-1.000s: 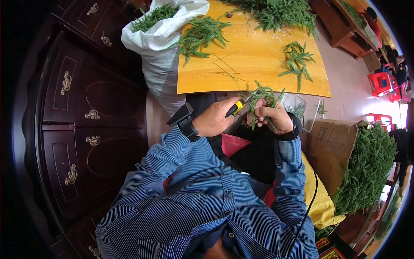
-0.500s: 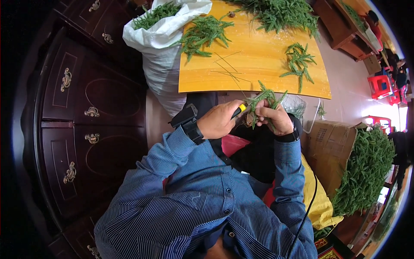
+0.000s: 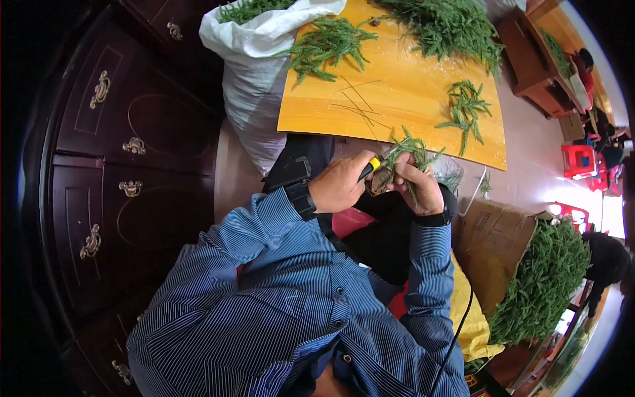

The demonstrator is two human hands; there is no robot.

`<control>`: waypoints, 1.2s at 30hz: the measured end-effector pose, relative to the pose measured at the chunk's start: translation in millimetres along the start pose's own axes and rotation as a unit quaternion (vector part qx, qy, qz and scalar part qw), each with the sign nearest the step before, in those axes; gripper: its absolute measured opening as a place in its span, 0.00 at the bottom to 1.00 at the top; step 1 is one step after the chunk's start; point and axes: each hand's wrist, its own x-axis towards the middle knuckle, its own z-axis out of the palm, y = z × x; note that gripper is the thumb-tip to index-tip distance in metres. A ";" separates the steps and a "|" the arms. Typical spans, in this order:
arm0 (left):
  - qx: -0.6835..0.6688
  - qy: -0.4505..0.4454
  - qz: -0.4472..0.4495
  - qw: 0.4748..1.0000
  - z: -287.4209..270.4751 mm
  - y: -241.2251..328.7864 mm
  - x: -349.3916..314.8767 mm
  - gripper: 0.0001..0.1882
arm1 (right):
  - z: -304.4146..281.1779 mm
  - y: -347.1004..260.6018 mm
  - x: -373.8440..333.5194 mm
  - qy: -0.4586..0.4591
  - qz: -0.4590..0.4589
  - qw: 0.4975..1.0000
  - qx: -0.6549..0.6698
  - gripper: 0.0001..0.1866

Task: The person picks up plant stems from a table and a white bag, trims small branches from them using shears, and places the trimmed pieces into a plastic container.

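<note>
White sack beside yellow tabletop, 3 green clumps beyond the sprig

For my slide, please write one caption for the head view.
Left hand holds a tool close to the green sprig in the right hand, by a yellow table with more sprigs.

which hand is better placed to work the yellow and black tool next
Probably the left hand: it grips the yellow and black tool, whose tip points toward the green sprigs. The right hand is busy pinching those sprigs.
</note>
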 end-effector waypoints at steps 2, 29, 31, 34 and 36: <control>-0.001 0.048 0.007 0.999 0.8 0.3 0.0 0.27 | 16.7 -3.2 -4.0 0.034 -0.016 0.992 0.121 0.09; 0.027 0.007 0.014 1.000 8.9 5.5 -5.0 0.34 | 20.7 5.6 -3.2 0.063 -0.017 0.998 -0.019 0.11; 0.034 0.011 0.013 0.999 10.2 5.2 -5.6 0.34 | 20.7 4.6 -4.5 0.045 -0.021 0.999 -0.009 0.12; 0.043 0.008 0.007 0.999 12.1 5.6 -5.3 0.35 | 19.4 8.1 -5.0 0.048 -0.019 0.999 -0.004 0.12; 0.035 0.011 0.009 0.999 12.2 5.2 -6.7 0.35 | 19.2 9.0 -5.1 0.046 -0.016 0.999 -0.003 0.12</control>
